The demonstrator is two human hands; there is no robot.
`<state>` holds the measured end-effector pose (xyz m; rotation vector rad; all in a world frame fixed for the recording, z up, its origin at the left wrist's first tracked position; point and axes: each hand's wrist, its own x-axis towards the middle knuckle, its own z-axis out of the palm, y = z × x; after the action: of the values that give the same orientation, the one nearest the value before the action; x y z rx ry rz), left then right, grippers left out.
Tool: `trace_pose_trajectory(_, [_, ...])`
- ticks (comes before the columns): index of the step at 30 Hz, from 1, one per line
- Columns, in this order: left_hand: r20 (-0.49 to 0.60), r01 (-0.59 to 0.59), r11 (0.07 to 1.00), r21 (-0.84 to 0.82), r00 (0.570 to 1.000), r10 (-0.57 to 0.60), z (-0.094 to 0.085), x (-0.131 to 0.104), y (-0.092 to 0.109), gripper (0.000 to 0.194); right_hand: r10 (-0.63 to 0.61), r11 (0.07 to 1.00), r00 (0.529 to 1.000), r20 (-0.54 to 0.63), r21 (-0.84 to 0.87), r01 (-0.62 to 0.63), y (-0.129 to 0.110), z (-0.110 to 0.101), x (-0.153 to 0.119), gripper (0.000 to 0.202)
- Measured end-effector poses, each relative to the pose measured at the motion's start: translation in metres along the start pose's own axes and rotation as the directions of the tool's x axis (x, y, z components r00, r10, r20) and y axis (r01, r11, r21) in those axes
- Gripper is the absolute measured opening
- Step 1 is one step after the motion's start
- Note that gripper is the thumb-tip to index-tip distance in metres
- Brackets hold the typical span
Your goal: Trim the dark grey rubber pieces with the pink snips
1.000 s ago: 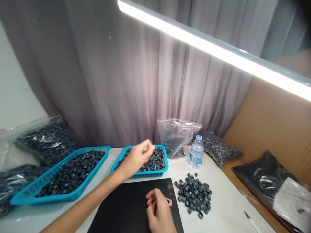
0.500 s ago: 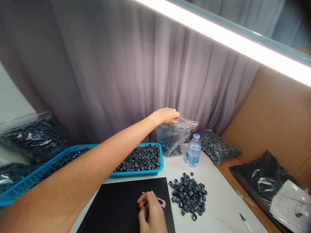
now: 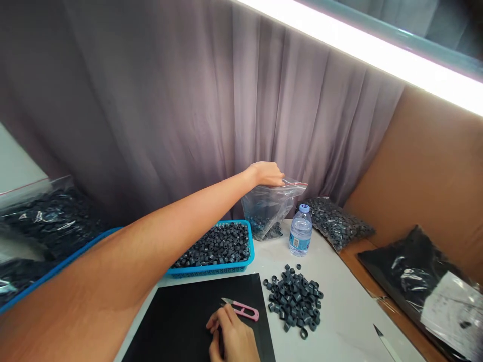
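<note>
My left hand [image 3: 267,174] is closed at the mouth of a clear zip bag [image 3: 264,206], its fingertips mostly hidden; I cannot make out what they hold. Dark small ring-shaped pieces lie in the bottom of the bag. Low in the view, my right hand [image 3: 234,332] is over a black mat [image 3: 181,311] with its thumb and fingers curled together. Whatever is between those fingers is hidden. Just beyond it, pink thread snips [image 3: 247,310] lie on the mat, their blades pointing left.
A blue basket [image 3: 252,246] full of dark rings stands behind the mat. Right of the mat are a loose pile of rings [image 3: 296,299], a water bottle [image 3: 301,231] and a craft knife [image 3: 387,343]. Filled bags [image 3: 335,223] lie at the right; others [image 3: 56,221] at the left.
My left hand has moved slightly right and up over the bag's mouth. My right hand has shifted a little left, uncovering more of the pink snips.
</note>
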<state>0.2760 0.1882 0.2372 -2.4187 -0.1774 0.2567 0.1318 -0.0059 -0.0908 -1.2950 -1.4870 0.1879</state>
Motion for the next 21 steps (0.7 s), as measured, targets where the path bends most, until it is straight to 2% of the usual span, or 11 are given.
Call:
trace_pose_trajectory(4, [-0.008, 0.040, 0.999, -0.003, 0.999, -0.040, 0.007, -0.006, 0.001, 0.034, -0.018, 0.999, 0.997, -0.078, -0.046, 0.015, 0.005, 0.010, -0.002, 0.041])
trace_pose_trajectory(8, [0.006, 0.116, 0.990, -0.086, 0.993, -0.116, 0.013, -0.013, 0.005, 0.035, -0.057, 0.998, 0.997, 0.044, -0.037, 0.058, 0.012, 0.004, 0.000, 0.046])
trace_pose_trajectory(12, [0.064, 0.205, 0.959, -0.196, 0.979, -0.196, 0.012, -0.016, 0.008, 0.035, -0.058, 0.998, 0.987, 0.150, -0.024, 0.063, 0.012, -0.006, 0.001, 0.049])
trace_pose_trajectory(17, [0.155, 0.320, 0.899, -0.300, 0.946, -0.285, 0.008, -0.013, 0.006, 0.036, -0.031, 0.999, 0.984, 0.175, -0.018, 0.034, 0.009, -0.008, 0.001, 0.049])
trace_pose_trajectory(19, [0.151, 0.343, 0.879, -0.332, 0.939, -0.310, 0.007, -0.013, 0.005, 0.037, -0.026, 0.999, 0.984, 0.176, -0.016, 0.029, 0.008, -0.009, 0.002, 0.048])
trace_pose_trajectory(21, [0.098, 0.339, 0.869, -0.362, 0.940, -0.326, 0.005, -0.016, 0.003, 0.032, -0.024, 0.999, 0.983, 0.184, -0.019, 0.028, 0.006, -0.012, 0.003, 0.047])
